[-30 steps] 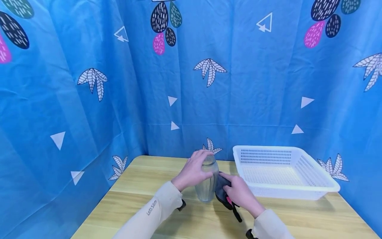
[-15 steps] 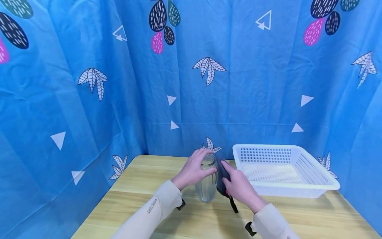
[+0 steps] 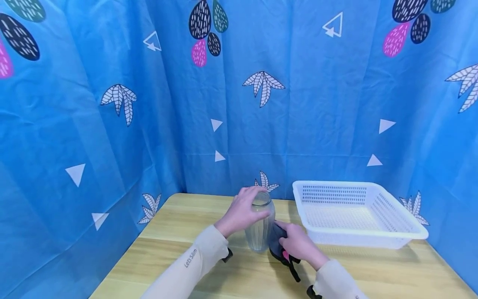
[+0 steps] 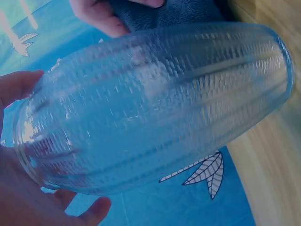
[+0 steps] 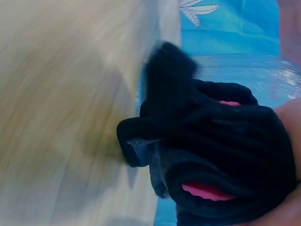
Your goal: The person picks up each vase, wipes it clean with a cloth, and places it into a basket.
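Note:
A clear ribbed glass vase stands upright on the wooden table. My left hand grips it around the neck, with thumb and fingers on opposite sides, as the left wrist view of the vase also shows. Against the vase's right side lies a dark grey cloth with black edging, pink patches and a dangling black strap. My right hand holds this cloth from the right. Up close, the bunched black cloth hides most of that hand's fingers in the right wrist view.
A white perforated plastic basket sits behind and to the right of my right hand. Blue patterned curtain hangs along the table's back and left sides. Bare wood of the table lies left of the vase.
The right hand slid the cloth up along the vase, then back down. The left hand and the vase stay in place.

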